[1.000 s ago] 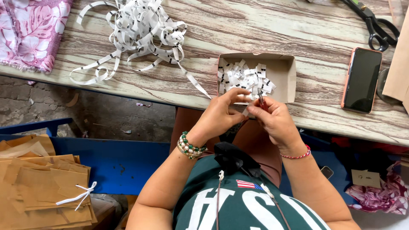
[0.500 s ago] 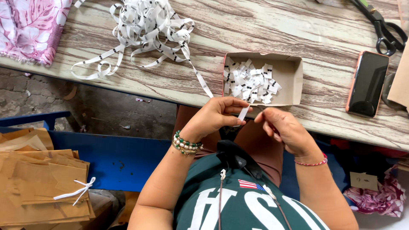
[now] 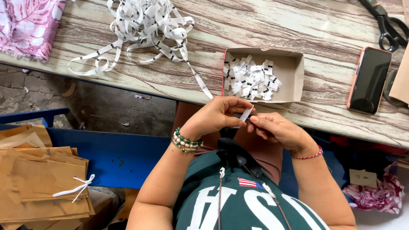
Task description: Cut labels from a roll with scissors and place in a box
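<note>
My left hand (image 3: pixel 215 117) pinches the end of a long white label ribbon (image 3: pixel 246 114) in front of my lap, just below the table edge. My right hand (image 3: pixel 277 128) touches the same strip end with its fingertips. The ribbon runs up over the table edge to a tangled heap of white ribbon (image 3: pixel 145 30) with black marks. A shallow cardboard box (image 3: pixel 294 70) on the table right above my hands holds several small cut white labels (image 3: pixel 251 79).
A dark phone in a pink case (image 3: pixel 369 80) and black scissors (image 3: pixel 385 25) lie at the table's right. Pink floral cloth (image 3: pixel 25 23) lies at the left end. Brown paper bags tied with white string (image 3: pixel 42 183) are stacked low left beside a blue bench (image 3: pixel 106 153).
My right hand dropped away from the ribbon end and has now come back to touch it. My left hand has kept its pinch throughout.
</note>
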